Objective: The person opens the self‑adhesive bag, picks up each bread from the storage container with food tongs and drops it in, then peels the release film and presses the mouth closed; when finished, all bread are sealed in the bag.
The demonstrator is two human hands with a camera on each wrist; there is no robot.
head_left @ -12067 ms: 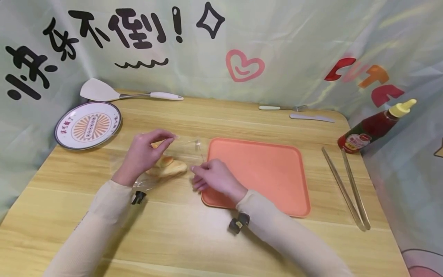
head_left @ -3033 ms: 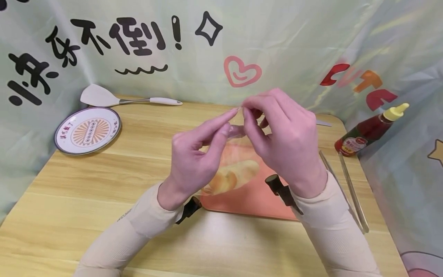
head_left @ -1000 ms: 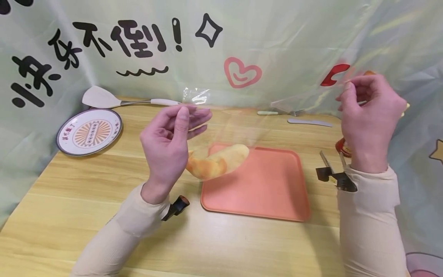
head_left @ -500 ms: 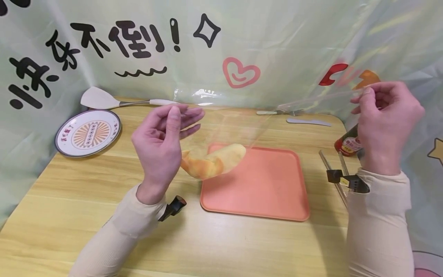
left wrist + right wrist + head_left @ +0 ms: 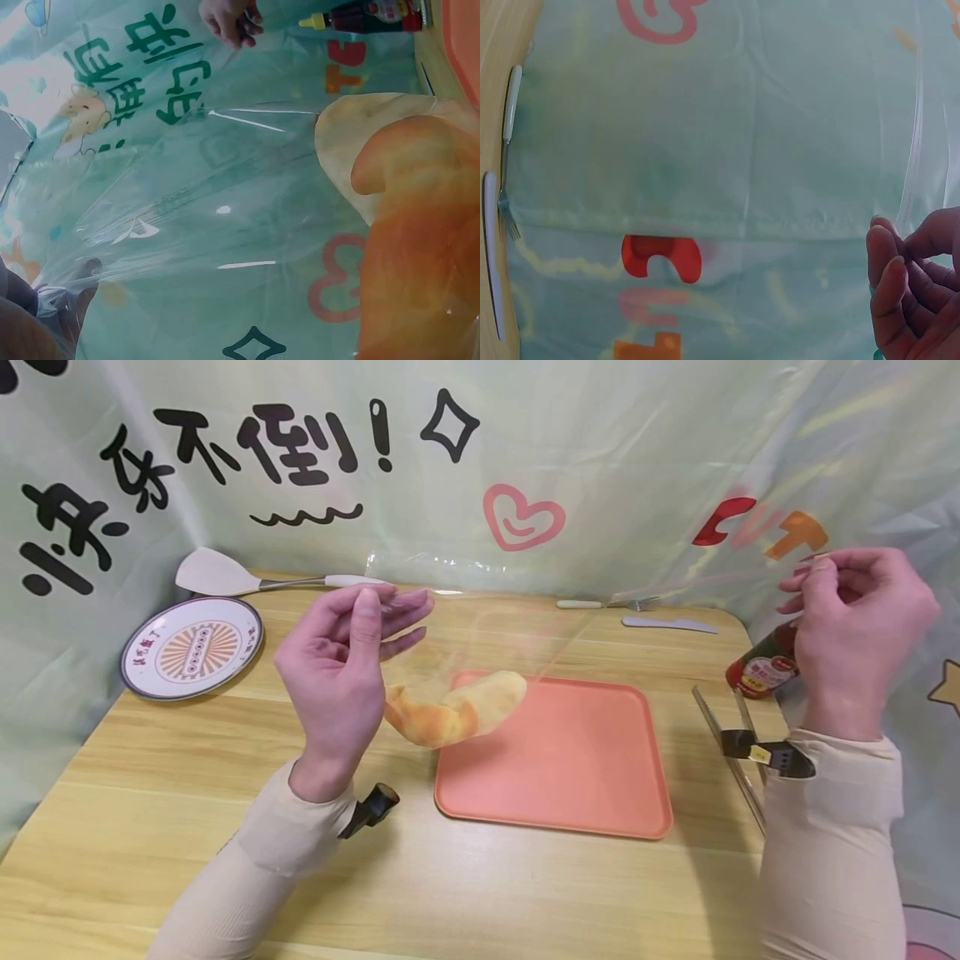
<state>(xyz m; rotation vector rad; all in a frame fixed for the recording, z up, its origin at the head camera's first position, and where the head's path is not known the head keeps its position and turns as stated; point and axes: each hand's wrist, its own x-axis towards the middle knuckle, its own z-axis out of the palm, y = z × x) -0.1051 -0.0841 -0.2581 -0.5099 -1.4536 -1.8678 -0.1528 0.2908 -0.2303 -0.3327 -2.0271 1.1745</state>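
Observation:
A clear plastic bag (image 5: pixel 517 622) with bread (image 5: pixel 442 714) in it hangs over the left edge of the orange tray (image 5: pixel 570 760). My left hand (image 5: pixel 337 668) pinches the gathered plastic between thumb and fingers, as the left wrist view shows, where the bread (image 5: pixel 420 255) fills the right side. Far to the right, my right hand (image 5: pixel 862 627) is raised and pinches a thin clear strip of plastic (image 5: pixel 913 150). In the head view that strip stretches back toward the bag; whether it is still joined to it is hard to tell.
A plate (image 5: pixel 191 647) and a white spatula (image 5: pixel 221 574) lie at the back left. Behind the tray are a fork (image 5: pixel 585 605) and a knife (image 5: pixel 667 624). Metal tongs (image 5: pixel 727 760) and a sauce bottle (image 5: pixel 761 668) stand partly behind the right arm.
The bagged bread has come up from the table left of the tray. My hands, together over the tray three seconds ago, have spread apart, the right one drawing plastic out to the right.

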